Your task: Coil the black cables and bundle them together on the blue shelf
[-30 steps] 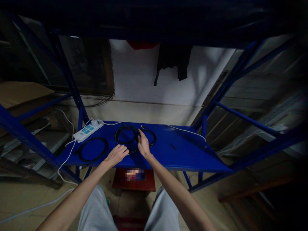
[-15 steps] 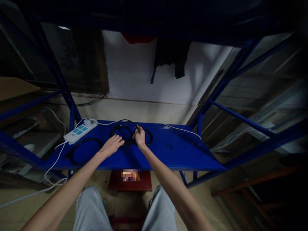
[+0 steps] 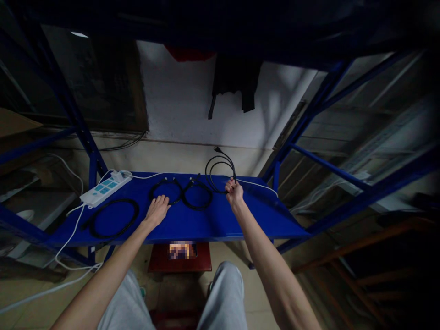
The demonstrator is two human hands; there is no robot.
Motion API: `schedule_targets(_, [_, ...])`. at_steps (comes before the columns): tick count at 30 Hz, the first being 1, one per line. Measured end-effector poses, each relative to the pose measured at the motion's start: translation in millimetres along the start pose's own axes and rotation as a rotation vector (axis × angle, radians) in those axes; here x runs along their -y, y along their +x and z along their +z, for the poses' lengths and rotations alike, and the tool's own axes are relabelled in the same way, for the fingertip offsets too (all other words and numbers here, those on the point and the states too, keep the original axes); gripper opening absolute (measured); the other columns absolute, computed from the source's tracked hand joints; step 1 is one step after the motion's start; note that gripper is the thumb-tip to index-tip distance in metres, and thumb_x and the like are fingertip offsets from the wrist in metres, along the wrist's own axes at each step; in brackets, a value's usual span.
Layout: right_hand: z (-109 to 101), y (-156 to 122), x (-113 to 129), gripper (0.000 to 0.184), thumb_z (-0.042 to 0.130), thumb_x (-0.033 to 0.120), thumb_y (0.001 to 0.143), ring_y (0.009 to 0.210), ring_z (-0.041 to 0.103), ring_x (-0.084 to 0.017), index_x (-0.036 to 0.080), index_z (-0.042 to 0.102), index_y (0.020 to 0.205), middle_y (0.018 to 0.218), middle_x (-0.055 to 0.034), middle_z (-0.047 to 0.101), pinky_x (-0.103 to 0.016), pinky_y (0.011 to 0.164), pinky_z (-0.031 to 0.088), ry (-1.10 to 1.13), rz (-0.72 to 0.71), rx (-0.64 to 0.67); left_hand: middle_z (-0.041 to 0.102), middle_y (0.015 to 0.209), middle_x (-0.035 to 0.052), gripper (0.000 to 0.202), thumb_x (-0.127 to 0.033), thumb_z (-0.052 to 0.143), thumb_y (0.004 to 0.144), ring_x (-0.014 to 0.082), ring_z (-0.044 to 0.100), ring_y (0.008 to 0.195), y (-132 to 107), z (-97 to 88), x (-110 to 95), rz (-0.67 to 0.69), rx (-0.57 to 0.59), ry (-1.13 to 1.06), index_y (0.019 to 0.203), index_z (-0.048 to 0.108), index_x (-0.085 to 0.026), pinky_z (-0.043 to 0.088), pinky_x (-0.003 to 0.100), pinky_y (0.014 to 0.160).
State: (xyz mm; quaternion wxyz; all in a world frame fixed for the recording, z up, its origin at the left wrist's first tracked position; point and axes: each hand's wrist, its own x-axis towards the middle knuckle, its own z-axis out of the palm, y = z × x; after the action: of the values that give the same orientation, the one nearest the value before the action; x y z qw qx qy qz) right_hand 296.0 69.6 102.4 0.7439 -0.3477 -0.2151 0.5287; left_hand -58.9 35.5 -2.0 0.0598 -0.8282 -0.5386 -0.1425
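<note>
My right hand [image 3: 234,190] is closed round a looped black cable [image 3: 207,170], held up over the right half of the blue shelf [image 3: 254,215]. The cable's dark plug end [image 3: 217,149] sticks up above the loops. Fingers outstretched, my left hand [image 3: 158,209] rests at the near edge of a second coiled cable [image 3: 180,194]. Just right of that lies a third black coil [image 3: 210,201], with a light connector tip at its top. Another black cable coil [image 3: 136,215] lies flat at the shelf's left.
A white power strip [image 3: 90,198] with teal sockets sits at the shelf's back left, its white cord [image 3: 70,236] hanging down. Blue uprights [image 3: 92,169] frame both sides. Under the shelf's front edge stands a red stool [image 3: 202,262]. Dark cloth [image 3: 237,78] hangs on the wall behind.
My right hand has lifted a looped cable off the coils and moved it to the right. My left hand stays by the left coil. The view has shifted slightly.
</note>
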Motion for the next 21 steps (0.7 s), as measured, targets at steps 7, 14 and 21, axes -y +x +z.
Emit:
schedule_targets(7, [-37.1, 1.6, -2.9, 0.020, 0.040, 0.006, 0.092, 0.039, 0.017, -0.006, 0.021, 0.044, 0.079, 0.057, 0.0102, 0.022, -0.013, 0.034, 0.022, 0.037, 0.065, -0.031, 0.067, 0.098, 0.0145, 0.033, -0.028, 0.022, 0.106, 0.0231, 0.067, 0.084, 21.9, -3.8, -11.4, 0.015, 0.014, 0.021, 0.108, 0.052, -0.014, 0.049, 0.035, 0.076])
schedule_targets(14, [-59.9, -7.3, -37.2, 0.018, 0.039, 0.009, 0.093, 0.040, 0.018, -0.008, 0.020, 0.048, 0.081, 0.057, 0.0101, 0.020, -0.014, 0.033, 0.021, 0.050, 0.210, -0.023, 0.065, 0.110, 0.0134, 0.031, -0.027, 0.023, 0.106, 0.0205, 0.068, 0.089, 36.3, 0.8, -57.5, 0.180, -0.047, -0.027, 0.116, 0.050, -0.015, 0.049, 0.030, 0.072])
schedule_targets(21, [-60.7, -17.4, -57.0, 0.018, 0.041, 0.004, 0.088, 0.039, 0.017, -0.006, 0.019, 0.047, 0.080, 0.056, 0.0109, 0.022, -0.012, 0.033, 0.019, 0.017, 0.265, -0.072, 0.062, 0.118, 0.0114, 0.030, -0.021, 0.028, 0.104, 0.0206, 0.064, 0.099, 39.5, 12.3, -54.6, 0.295, 0.044, -0.050, 0.117, 0.054, -0.018, 0.047, 0.035, 0.088])
